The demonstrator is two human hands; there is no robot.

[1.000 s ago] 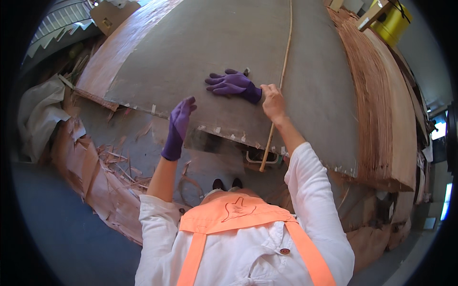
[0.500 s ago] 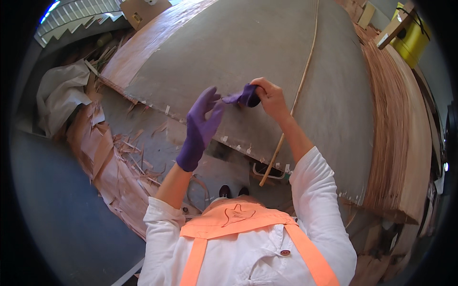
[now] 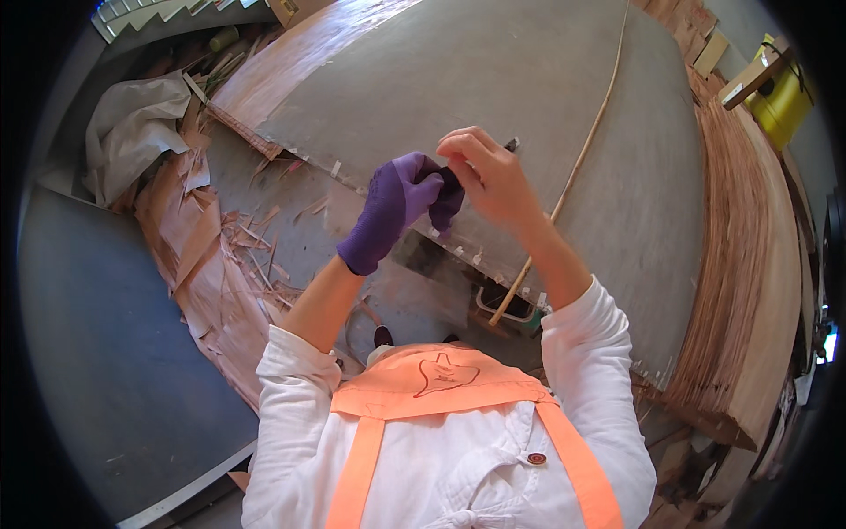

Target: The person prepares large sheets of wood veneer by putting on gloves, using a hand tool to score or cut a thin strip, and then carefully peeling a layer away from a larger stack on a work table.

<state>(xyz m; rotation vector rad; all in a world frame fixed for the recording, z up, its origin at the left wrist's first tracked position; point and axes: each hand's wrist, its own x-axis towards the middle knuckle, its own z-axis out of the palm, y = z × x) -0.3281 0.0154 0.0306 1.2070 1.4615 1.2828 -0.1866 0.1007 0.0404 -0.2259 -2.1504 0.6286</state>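
My left hand (image 3: 392, 207) wears a purple knit glove. Its fingers are closed on a second purple glove (image 3: 447, 201), which hangs bunched up with its dark part toward my right hand. My right hand (image 3: 493, 181) is bare, its fingers curled right beside that loose glove. A small dark piece (image 3: 512, 144) sticks out behind the right hand's knuckles; what it is, and how the hand grips it, is hidden. Both hands are over the near edge of a large grey sheet (image 3: 493, 79).
A long thin wooden stick (image 3: 577, 163) lies across the sheet. Stacked veneer sheets (image 3: 749, 264) stand at the right, near a yellow container (image 3: 780, 115). Torn veneer (image 3: 198, 273) lines the left, beside a dark blue panel (image 3: 115, 353). Under the sheet's edge sits a bin (image 3: 507, 307).
My left hand has closed on the loose glove, and that glove now hangs down. My right hand has turned and shifted slightly, its fingers curled. The whole view has tilted a little.
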